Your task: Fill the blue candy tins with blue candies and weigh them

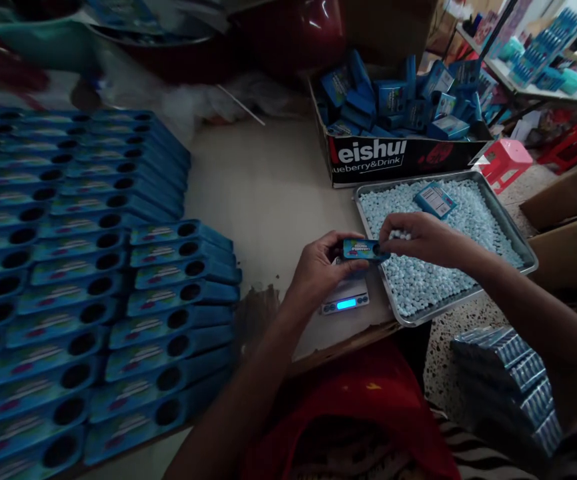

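My left hand (322,261) is closed round a small blue candy box (357,249), its printed end with a round dark hole facing up. Over that hole my right hand (413,235) has its fingers bent together around several pale candies (399,235). Below the box, partly covered by my left hand, sits a small digital scale (347,303) with a lit blue display. Under my right hand lies a metal tray (532,261) full of pale blue candies (433,283). Another blue box (435,200) rests on top of them.
Rows of upright blue boxes (88,280) with round holes fill the table's left side. Behind the tray stands a black carton (368,157) heaped with blue boxes. Wrapped packs (508,387) are stacked on the floor at right, near a pink stool (505,160).
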A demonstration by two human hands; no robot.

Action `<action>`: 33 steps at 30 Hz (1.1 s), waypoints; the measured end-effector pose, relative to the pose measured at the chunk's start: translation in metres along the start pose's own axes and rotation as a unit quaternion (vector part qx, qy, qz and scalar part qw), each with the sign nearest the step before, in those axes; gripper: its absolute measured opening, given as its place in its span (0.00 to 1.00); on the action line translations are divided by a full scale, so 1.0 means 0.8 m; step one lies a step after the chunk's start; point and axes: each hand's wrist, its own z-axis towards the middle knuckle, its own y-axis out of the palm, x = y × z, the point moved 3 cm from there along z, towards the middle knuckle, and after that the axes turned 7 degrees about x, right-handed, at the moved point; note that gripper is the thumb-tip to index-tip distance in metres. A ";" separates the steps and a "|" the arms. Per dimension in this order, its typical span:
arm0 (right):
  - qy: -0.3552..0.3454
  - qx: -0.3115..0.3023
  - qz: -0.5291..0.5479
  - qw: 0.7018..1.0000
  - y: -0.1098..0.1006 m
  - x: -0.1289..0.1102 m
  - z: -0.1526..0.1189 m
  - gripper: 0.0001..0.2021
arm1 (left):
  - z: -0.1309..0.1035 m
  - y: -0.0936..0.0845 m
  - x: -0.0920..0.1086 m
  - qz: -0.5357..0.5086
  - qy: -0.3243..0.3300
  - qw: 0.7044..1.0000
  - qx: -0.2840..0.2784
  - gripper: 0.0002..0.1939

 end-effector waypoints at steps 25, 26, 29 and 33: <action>0.363 0.234 0.554 0.711 -0.005 0.186 -0.057 0.09 | -0.018 -0.050 -0.040 -0.004 -0.017 0.999 0.030 0.30; 0.366 0.225 0.555 0.712 0.000 0.187 -0.060 0.08 | -0.021 -0.056 -0.047 -0.004 -0.019 0.999 0.040 0.31; 0.370 0.185 0.540 0.733 0.009 0.178 -0.060 0.06 | -0.027 -0.060 -0.064 0.000 -0.020 0.998 0.061 0.33; 0.379 0.168 0.507 0.755 0.012 0.163 -0.054 0.04 | -0.033 -0.059 -0.072 -0.020 -0.013 0.998 0.061 0.39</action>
